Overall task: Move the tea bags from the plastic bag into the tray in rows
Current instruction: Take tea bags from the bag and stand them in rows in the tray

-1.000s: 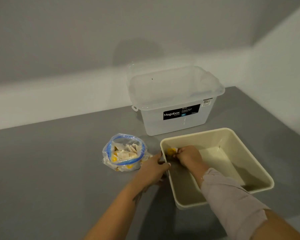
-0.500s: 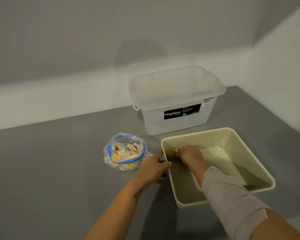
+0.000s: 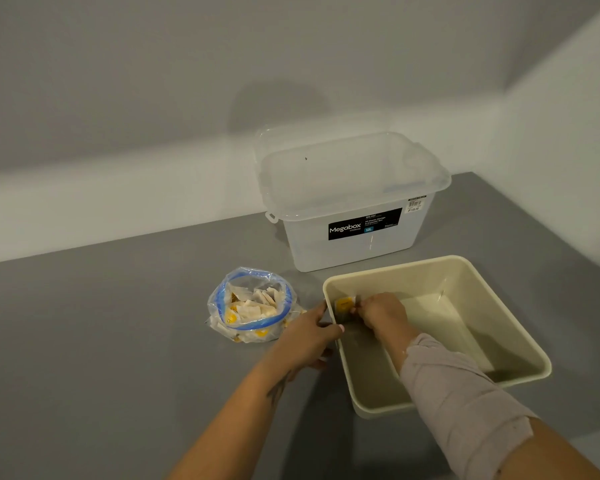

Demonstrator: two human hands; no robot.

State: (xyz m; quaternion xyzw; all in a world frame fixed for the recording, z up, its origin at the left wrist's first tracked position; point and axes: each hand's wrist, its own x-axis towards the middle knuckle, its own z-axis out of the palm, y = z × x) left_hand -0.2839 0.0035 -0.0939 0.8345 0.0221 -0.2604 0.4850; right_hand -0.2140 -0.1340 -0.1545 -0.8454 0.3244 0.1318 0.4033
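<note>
A cream tray [image 3: 520, 344] sits on the grey table at the right. Inside its far left corner my right hand [image 3: 381, 311] pinches a tea bag with a yellow tag [image 3: 344, 304] against the tray's left wall. My left hand [image 3: 309, 336] grips the tray's left rim from outside. Left of the tray, an open clear plastic bag with a blue zip edge [image 3: 253, 304] holds several white tea bags with yellow tags.
A clear lidded Megabox storage box [image 3: 354, 199] stands behind the tray near the wall. White walls close the table at the back and right. Grey tabletop [image 3: 101, 341] stretches to the left.
My right hand shifted slightly in the tray's corner, and the yellow-tagged tea bag now shows more plainly against the left wall. My left hand stays on the rim.
</note>
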